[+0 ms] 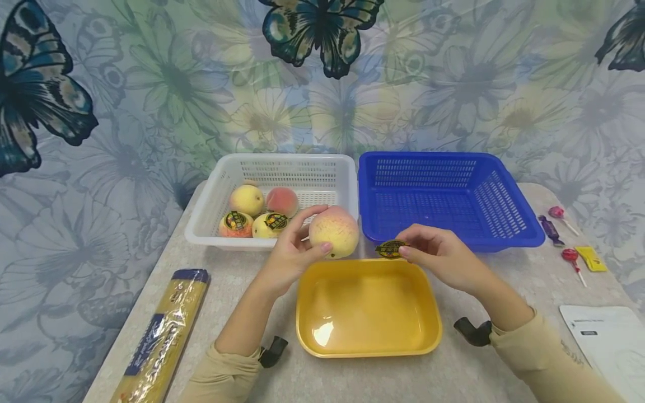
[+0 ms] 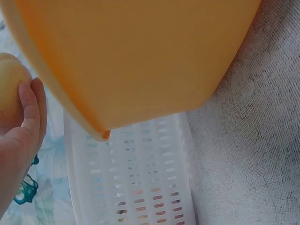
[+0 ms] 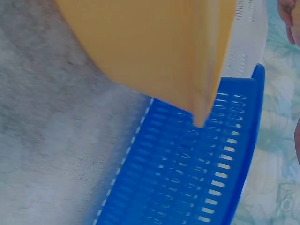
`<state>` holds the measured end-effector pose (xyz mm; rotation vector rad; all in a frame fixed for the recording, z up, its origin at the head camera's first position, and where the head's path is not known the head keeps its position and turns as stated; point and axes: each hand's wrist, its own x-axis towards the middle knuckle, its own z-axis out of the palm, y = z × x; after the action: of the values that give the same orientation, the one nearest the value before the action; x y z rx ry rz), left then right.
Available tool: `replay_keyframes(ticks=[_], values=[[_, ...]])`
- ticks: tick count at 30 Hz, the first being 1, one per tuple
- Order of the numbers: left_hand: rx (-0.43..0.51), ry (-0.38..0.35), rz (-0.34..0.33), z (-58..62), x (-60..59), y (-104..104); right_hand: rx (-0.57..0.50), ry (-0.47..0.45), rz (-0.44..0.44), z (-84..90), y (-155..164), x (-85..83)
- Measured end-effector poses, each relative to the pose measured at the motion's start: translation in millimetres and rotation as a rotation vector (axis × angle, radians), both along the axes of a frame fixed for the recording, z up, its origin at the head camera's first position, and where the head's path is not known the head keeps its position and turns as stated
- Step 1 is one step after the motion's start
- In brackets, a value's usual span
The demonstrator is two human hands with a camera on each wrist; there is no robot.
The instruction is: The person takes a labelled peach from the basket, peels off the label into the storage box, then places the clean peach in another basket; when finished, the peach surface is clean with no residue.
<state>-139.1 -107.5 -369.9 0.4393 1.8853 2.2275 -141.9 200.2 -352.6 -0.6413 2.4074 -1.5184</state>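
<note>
Far left, near edge of worktop [image 1: 242, 280]: long cellophane packet of spaghetti [image 1: 161, 336], lying flat.
Far left of centre: white slotted plastic basket [image 1: 211, 196] holding four peaches, two bearing dark round stickers.
Centre: left hand [image 1: 289, 254], fingers curled round a large yellow-pink peach [image 1: 334, 230], held above the far rim of the shallow yellow plastic tray [image 1: 368, 308].
Just right: right hand [image 1: 438, 252], fingertips pinching a dark round sticker [image 1: 390, 249], close beside the peach, apparently not touching it.
Far right of centre: blue slotted plastic basket [image 1: 453, 190].
Far right: lollipops and wrapped sweets; white paper sheet at near right.

Handling advice, as judgement: steady the fruit, keep the sticker pinched flat, clear of the tray wall.

Views: head view alone shows sticker and both grips. Left wrist view gives fingers [image 2: 28, 108] on peach skin, tray underside, white basket. Right wrist view shows tray and blue basket only.
</note>
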Motion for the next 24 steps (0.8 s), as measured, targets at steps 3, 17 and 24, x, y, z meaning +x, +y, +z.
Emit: replay_keyframes(ticks=[3, 17, 24], values=[[0.001, -0.005, 0.002, -0.6, -0.3, -1.1, -0.017, 0.022, 0.022, -6.3, 2.7, 1.1], [0.002, 0.008, 0.017, -0.2, -1.6, -3.6, 0.001, -0.064, 0.090, -23.8, 13.0, 11.6], [-0.011, 0.017, 0.025, -1.1, -2.0, -3.9, 0.064, -0.010, 0.067, -39.5, 4.1, 17.0]])
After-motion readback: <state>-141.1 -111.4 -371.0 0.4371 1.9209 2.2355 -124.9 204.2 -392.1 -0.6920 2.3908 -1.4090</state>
